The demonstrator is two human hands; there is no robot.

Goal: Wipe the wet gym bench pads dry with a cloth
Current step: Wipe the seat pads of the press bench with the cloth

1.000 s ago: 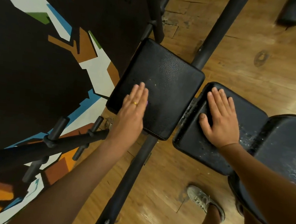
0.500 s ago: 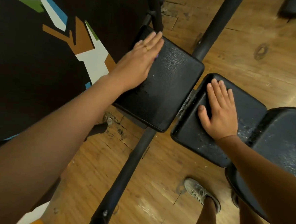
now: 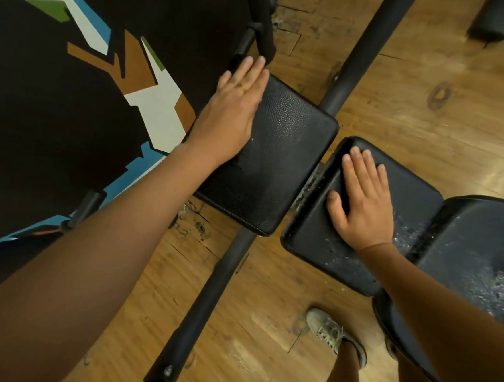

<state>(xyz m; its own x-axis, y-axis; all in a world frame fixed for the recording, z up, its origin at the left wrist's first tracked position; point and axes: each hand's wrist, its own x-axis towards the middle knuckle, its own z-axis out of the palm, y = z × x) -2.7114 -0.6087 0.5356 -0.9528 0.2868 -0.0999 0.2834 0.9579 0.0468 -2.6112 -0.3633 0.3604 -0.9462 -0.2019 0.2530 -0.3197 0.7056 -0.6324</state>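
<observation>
Bench pad (image 3: 282, 163) carries my left hand (image 3: 235, 109) flat at its far left corner, fingers straight, any cloth hidden beneath; my right hand (image 3: 363, 204), flat too, likely braces on the wet seat pad (image 3: 330, 253).

Warm dim indoor light, wide-angle edge bending, slight motion blur.

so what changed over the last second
The left hand slid flat along the square pad, from its near part up to the far left corner, fingertips now past the edge. The right hand stayed flat on the middle pad, and water droplets still lie beside its wrist.
</observation>
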